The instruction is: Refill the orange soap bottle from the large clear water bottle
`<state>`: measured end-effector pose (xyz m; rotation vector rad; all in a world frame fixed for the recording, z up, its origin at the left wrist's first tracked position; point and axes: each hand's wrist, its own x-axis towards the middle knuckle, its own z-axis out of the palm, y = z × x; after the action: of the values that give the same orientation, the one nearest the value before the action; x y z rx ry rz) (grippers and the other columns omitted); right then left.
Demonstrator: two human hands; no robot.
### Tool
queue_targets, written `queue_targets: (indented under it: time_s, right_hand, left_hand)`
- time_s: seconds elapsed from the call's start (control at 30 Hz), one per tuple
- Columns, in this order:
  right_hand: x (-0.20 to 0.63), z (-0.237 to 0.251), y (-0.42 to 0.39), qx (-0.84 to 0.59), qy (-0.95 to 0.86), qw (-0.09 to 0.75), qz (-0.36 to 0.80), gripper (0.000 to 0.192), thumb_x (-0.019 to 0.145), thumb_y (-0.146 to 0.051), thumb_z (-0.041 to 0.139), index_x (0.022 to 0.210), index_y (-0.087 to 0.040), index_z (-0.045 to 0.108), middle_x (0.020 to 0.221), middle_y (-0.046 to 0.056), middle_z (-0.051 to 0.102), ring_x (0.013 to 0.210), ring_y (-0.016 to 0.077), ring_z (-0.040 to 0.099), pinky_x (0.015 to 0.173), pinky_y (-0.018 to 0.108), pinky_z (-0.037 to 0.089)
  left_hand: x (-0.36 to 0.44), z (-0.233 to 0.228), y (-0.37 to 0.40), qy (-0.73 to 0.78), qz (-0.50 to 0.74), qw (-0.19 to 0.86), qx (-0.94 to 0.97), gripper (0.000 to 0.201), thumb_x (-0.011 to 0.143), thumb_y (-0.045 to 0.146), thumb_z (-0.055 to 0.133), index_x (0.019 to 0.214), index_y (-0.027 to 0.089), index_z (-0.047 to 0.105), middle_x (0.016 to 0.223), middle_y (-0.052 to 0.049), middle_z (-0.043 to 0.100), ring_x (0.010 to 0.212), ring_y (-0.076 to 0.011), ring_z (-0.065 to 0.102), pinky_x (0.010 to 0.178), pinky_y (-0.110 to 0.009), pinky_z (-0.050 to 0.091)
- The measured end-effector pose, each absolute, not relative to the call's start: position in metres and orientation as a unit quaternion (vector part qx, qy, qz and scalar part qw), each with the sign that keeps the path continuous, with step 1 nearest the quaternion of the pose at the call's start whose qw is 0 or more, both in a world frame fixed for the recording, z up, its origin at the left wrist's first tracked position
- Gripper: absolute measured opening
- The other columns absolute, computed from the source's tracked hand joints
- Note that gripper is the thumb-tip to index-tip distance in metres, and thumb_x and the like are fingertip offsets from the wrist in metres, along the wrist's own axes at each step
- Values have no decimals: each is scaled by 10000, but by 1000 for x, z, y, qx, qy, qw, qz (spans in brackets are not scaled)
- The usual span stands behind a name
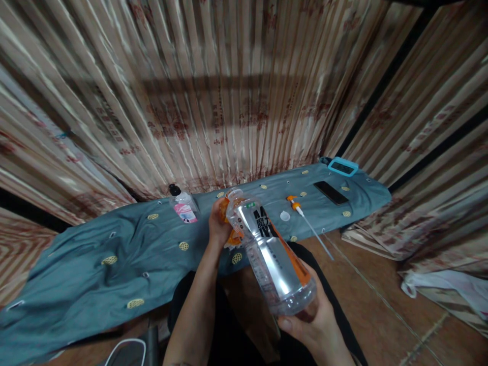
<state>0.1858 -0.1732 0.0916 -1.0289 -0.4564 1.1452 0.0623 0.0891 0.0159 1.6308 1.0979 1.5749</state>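
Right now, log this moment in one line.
left hand: at orange item; right hand: holding clear bottle, tilted; pump: lying on cloth; phone: on cloth

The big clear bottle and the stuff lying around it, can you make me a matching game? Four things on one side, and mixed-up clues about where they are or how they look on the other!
Things:
1. Big clear bottle
2. Phone
3. Loose pump
4. Small bottle

Clues:
A. Black all over, lying flat
B. Pink on its label, with a black top
C. Tilted, with the right hand at its base
D. Orange head with a long, thin tube

Right pairs: 1-C, 2-A, 3-D, 4-B
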Motion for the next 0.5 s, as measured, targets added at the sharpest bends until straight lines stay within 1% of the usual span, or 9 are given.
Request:
queue_targets:
  time_s: [0.13, 0.23, 0.33, 0.4, 0.5]
  right_hand:
    - [185, 91, -173, -453, -203, 700, 514, 952, 429, -345, 1087, 1276, -294, 654, 1230, 76, 822, 1169, 338, 776, 937, 367, 641]
    - [187, 89, -174, -458, -219, 695, 509, 951, 447, -369, 1083, 1291, -303, 649, 1246, 80, 816, 1171, 341, 774, 930, 370, 644]
    - [189, 85, -174, -463, -237, 684, 511, 965, 468, -391, 1076, 1319, -312, 628, 1270, 78, 808, 1170, 345, 773, 928, 378, 643]
    - [190, 83, -175, -455, -243, 682, 518, 983, 474, -375, 1076, 1336, -309, 609, 1277, 84, 807, 1160, 348, 777, 916, 382, 646]
    - [191, 80, -176, -441, -246, 688, 521, 968, 500, -344, 1071, 1339, -320, 588, 1282, 75, 809, 1161, 330, 781, 910, 362, 643]
  left_hand:
    - [63, 17, 87, 421, 593, 311, 612, 505, 677, 281, 775, 1162, 198, 659, 1194, -93, 744, 1126, -270, 697, 1038, -431, 540]
    - [63, 17, 87, 423, 589, 320, 609, 493, 681, 301, 784, 1148, 194, 669, 1174, -92, 749, 1106, -260, 702, 1026, -416, 542]
    - [63, 15, 88, 415, 596, 326, 605, 522, 662, 306, 797, 1155, 196, 666, 1182, -89, 746, 1117, -255, 698, 1041, -407, 535]
    - [64, 15, 89, 411, 600, 329, 603, 526, 664, 311, 795, 1161, 203, 661, 1190, -86, 742, 1125, -251, 695, 1044, -402, 533]
    - [65, 16, 88, 411, 602, 324, 603, 478, 687, 320, 778, 1136, 207, 662, 1164, -85, 747, 1110, -252, 698, 1028, -405, 540]
